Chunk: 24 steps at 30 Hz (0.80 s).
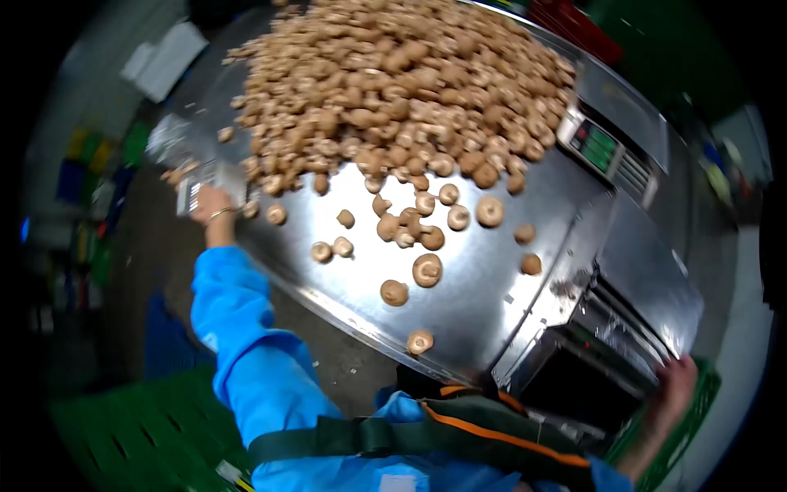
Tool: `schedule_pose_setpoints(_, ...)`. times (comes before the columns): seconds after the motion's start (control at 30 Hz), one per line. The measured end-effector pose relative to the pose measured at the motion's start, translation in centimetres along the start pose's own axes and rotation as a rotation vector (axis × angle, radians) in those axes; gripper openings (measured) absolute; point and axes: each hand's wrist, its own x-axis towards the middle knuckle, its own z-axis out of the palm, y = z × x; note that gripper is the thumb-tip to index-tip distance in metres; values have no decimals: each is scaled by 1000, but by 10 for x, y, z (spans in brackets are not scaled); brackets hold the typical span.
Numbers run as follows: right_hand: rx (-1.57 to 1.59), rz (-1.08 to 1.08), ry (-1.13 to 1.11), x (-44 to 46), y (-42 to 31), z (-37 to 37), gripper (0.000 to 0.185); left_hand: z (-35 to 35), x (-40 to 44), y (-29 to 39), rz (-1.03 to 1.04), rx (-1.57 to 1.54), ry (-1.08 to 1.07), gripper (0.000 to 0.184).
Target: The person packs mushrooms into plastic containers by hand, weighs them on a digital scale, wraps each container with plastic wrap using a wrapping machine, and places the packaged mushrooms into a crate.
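Observation:
My left hand [211, 205] reaches to the left edge of the steel table [492, 287], its fingers closed on a pale plastic tray [223, 176]. Crumpled clear plastic [170, 141] lies just beyond the tray. At the far right, my right hand [675, 390] is beside the metal corner of a wrapping-type machine [648, 271]; motion smears its fingers. A large heap of brown mushrooms [393, 82] covers the back of the table. Several loose mushrooms lie nearer me, among them a big one [427, 270] and one by the front edge [420, 342].
A weighing scale [611, 152] with a lit green display stands at the table's right. Green crates [156, 435] are at lower left, and a red crate [578, 29] is behind the table. A white box [166, 59] sits at upper left. My waist bag [492, 430] hangs near the table edge.

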Motion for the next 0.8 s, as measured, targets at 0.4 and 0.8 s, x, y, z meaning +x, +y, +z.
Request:
schedule_pose_setpoints(0.4, 201, 401, -179, 159, 130, 320, 42, 12, 56, -38, 109, -94, -226, 26)
schedule_pose_setpoints(0.8, -237, 86, -408, 52, 163, 285, 27, 35, 50, -43, 181, -173, -138, 32)
